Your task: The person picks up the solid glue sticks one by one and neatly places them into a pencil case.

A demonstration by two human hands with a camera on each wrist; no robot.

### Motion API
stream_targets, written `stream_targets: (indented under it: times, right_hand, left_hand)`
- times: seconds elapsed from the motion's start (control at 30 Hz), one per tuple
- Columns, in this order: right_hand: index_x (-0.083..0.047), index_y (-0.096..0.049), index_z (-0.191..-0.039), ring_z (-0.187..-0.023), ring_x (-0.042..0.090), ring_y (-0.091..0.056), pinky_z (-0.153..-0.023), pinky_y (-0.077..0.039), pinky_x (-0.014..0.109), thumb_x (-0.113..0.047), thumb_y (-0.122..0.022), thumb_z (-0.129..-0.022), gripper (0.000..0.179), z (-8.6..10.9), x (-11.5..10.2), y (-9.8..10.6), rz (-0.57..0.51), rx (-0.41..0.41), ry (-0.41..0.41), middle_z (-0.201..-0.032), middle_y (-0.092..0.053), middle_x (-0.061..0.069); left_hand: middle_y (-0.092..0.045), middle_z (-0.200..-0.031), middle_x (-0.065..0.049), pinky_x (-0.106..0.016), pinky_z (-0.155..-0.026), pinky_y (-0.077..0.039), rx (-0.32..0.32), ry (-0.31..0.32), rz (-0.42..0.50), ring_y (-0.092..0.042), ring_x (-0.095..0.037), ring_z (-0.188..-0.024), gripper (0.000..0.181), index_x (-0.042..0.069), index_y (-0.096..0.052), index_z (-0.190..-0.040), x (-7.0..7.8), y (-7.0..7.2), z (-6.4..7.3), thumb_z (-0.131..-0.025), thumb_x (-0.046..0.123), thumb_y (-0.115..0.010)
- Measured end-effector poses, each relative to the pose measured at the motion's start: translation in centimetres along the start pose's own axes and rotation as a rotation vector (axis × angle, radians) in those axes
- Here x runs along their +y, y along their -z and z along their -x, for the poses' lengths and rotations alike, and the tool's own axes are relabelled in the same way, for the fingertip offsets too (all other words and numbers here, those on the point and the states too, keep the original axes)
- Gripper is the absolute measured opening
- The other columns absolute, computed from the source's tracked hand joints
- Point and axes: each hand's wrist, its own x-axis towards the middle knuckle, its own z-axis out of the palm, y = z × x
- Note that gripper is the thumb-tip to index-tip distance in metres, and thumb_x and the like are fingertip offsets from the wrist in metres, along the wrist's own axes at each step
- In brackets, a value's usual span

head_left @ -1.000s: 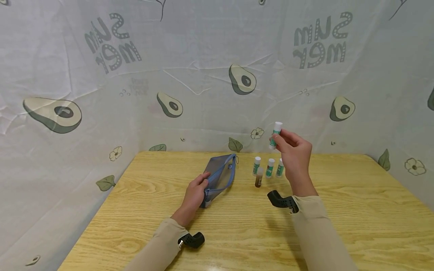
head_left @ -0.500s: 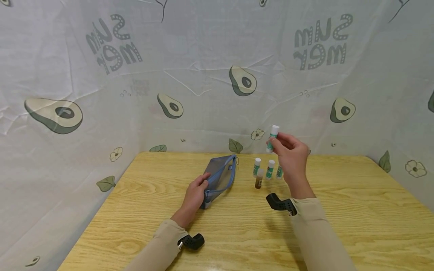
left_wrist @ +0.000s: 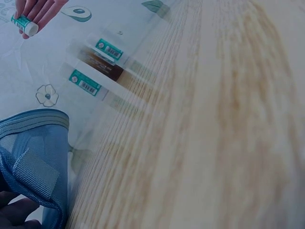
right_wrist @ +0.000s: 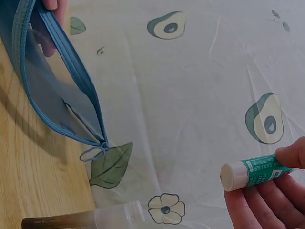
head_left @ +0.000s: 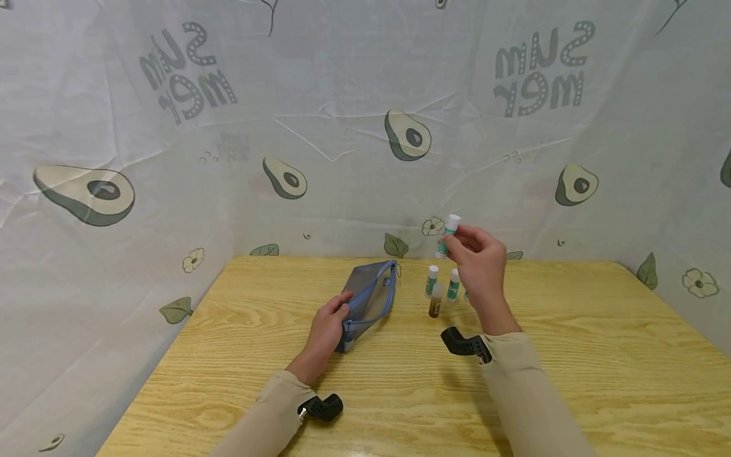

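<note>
My right hand [head_left: 482, 263] pinches a glue stick [head_left: 448, 235] with a white cap and green label, up in the air above the table's far side. In the right wrist view the glue stick [right_wrist: 257, 171] lies between thumb and fingers. My left hand [head_left: 330, 324] grips the near end of a blue mesh zipper pouch [head_left: 365, 298], whose mouth gapes toward the right. Between the hands stand more glue sticks, one [head_left: 431, 281] at left, another [head_left: 453, 285] beside it, and a third [head_left: 466, 296] mostly hidden behind my right wrist. In front of them stands a small brown bottle [head_left: 435, 303] with a translucent cap.
The wood-grain table [head_left: 377, 406] reaches back to a hanging cloth [head_left: 342, 95] printed with avocados, leaves and flowers. A black wrist mount [head_left: 322, 407] sits at the left sleeve, and another black mount [head_left: 464, 343] at the right sleeve.
My right hand has moved left and slightly down with the glue stick, now covering more of the rightmost standing one. The left hand and pouch have stayed in place.
</note>
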Motion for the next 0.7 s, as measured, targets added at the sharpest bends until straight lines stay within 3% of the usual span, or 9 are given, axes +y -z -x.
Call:
stream_targets:
  times: [0.2, 0.5, 0.7]
  right_hand:
    - [0.001, -0.069, -0.133, -0.089, 0.0, -0.072, -0.083, -0.061, 0.016, -0.017, -0.072, -0.102, 0.037, 0.1, 0.4, -0.9, 0.013, -0.021, 0.012, -0.103, -0.071, -0.01]
    - [-0.002, -0.069, -0.136, -0.09, -0.003, -0.071, -0.084, -0.061, 0.016, -0.017, -0.071, -0.102, 0.037, 0.7, 1.0, -2.3, 0.059, -0.08, -0.007, -0.128, -0.072, 0.019]
    - [-0.001, -0.066, -0.138, -0.094, -0.002, -0.07, -0.086, -0.062, 0.018, -0.015, -0.071, -0.103, 0.039, 1.0, 0.8, -3.2, 0.03, -0.119, -0.021, -0.133, -0.07, 0.022]
  left_hand:
    - [-0.041, -0.169, -0.018, -0.06, -0.13, -0.028, 0.004, 0.003, 0.0, -0.033, -0.041, -0.16, 0.045, 0.006, -0.053, -0.156, 0.0, 0.1, 0.0, -0.113, 0.016, -0.042]
    - [-0.042, -0.169, -0.016, -0.06, -0.13, -0.027, 0.018, 0.011, 0.0, -0.03, -0.042, -0.161, 0.044, 0.005, -0.055, -0.154, 0.0, 0.2, 0.3, -0.113, 0.014, -0.042]
    - [-0.042, -0.169, -0.016, -0.06, -0.131, -0.025, 0.022, 0.022, 0.012, -0.024, -0.041, -0.164, 0.044, 0.005, -0.056, -0.154, 0.1, 0.2, 0.2, -0.113, 0.015, -0.043]
